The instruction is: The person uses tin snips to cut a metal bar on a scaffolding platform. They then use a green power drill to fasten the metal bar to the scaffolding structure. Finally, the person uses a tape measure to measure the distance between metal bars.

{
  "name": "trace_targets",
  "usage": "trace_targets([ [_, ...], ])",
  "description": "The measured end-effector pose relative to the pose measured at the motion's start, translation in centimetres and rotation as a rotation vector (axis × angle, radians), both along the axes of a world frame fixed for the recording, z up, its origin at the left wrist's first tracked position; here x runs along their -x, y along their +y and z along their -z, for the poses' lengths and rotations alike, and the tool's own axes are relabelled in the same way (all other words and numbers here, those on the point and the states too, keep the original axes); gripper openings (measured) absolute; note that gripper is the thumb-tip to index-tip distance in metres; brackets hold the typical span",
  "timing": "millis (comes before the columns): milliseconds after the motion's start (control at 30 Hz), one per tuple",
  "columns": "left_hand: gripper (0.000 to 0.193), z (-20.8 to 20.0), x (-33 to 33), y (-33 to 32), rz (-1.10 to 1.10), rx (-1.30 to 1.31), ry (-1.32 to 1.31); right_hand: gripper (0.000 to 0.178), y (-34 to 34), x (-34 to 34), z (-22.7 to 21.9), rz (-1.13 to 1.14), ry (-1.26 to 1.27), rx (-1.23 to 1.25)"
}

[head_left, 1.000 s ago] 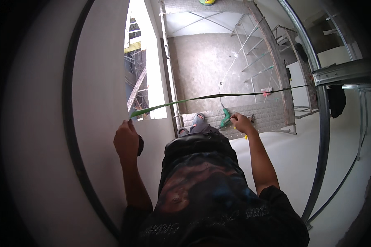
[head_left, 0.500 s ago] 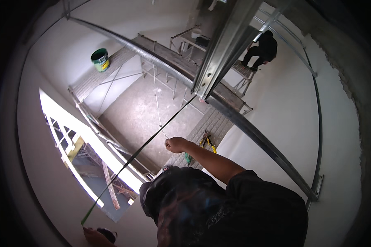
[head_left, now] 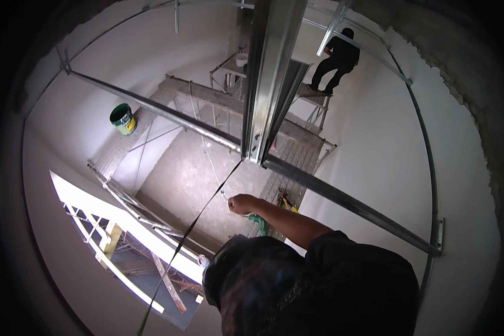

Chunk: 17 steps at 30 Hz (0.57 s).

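My right hand (head_left: 241,205) is closed in a fist in the middle of the view, its bare forearm coming out of a black sleeve. A thin white cord (head_left: 210,157) runs down to its fingers from the scaffold behind. Just left of the fist passes a taut, dark green strip (head_left: 189,228), like a tape measure blade. It stretches from the joint of the metal channels (head_left: 255,148) to the lower edge. My left hand is out of view. Beneath my right forearm lies a green tool (head_left: 259,224), perhaps a drill, partly hidden.
Metal bars (head_left: 347,199) cross the view at my level. Below are scaffold planks (head_left: 207,96), a green bucket (head_left: 123,119) and yellow-handled tools (head_left: 288,203). Another person in dark clothes (head_left: 337,61) stands on a far platform. A window opening (head_left: 123,246) is at lower left.
My left hand has dropped out of view at the lower left. The view has shifted, with the channel joint now lower and further left. The other person has straightened from a crouch.
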<state>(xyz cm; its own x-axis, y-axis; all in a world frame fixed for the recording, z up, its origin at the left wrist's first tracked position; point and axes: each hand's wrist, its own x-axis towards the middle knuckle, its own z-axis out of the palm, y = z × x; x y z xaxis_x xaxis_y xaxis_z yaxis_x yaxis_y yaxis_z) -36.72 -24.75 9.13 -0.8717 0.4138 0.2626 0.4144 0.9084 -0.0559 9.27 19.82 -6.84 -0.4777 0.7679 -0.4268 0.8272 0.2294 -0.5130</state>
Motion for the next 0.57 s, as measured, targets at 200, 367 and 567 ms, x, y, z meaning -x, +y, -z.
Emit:
trace_targets([
  [200,0.043,-2.0,-1.3,1.8,-0.045,-0.013,-0.119,0.028,-0.3,-1.4,1.2,0.064,-0.020,0.063],
  [367,0.041,-2.8,-1.4,2.9,-0.072,0.022,-0.164,0.031,-0.3,-2.3,2.8,0.061,-0.089,0.124],
  [567,0.039,-4.2,-1.7,3.0,-0.114,0.079,-0.234,0.041,-0.3,-4.5,6.5,0.076,-0.196,0.213],
])
